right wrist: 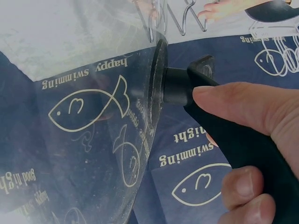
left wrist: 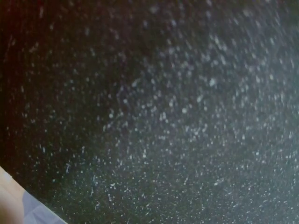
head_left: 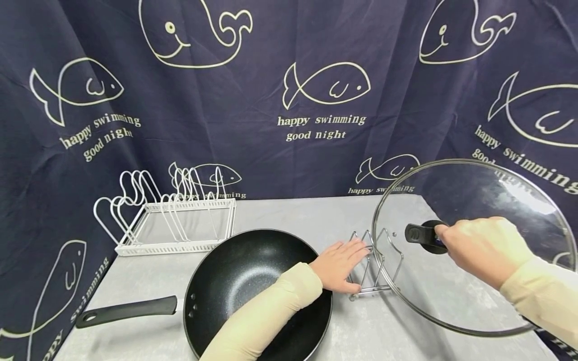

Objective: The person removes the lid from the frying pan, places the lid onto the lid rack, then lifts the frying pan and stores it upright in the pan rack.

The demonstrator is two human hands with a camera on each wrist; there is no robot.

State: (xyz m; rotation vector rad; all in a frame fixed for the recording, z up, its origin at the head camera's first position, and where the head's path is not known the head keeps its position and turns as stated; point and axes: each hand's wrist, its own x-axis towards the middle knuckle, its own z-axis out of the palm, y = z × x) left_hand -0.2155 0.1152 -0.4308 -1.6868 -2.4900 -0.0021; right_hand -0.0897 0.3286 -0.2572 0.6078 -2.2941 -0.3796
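In the head view, a person's right hand [head_left: 489,250] grips the black handle [head_left: 419,233] of a glass lid [head_left: 494,306], holding it tilted up at the right side of the grey table [head_left: 361,331]. The lid's left edge overlaps a small wire rack [head_left: 376,290] right of centre; whether they touch, I cannot tell. The left hand [head_left: 338,266] rests against the left side of that rack, fingers extended, its forearm crossing over a black pan [head_left: 253,255]. The pan stands near, left of centre, its long handle [head_left: 126,312] pointing left; a white rack [head_left: 169,246] stands farther back on the left. In the left wrist view, dark speckled pan surface takes up nearly everything, and the hand's fingers cannot be made out. In the right wrist view, the thumb presses the lid's handle while fingers curl round it.
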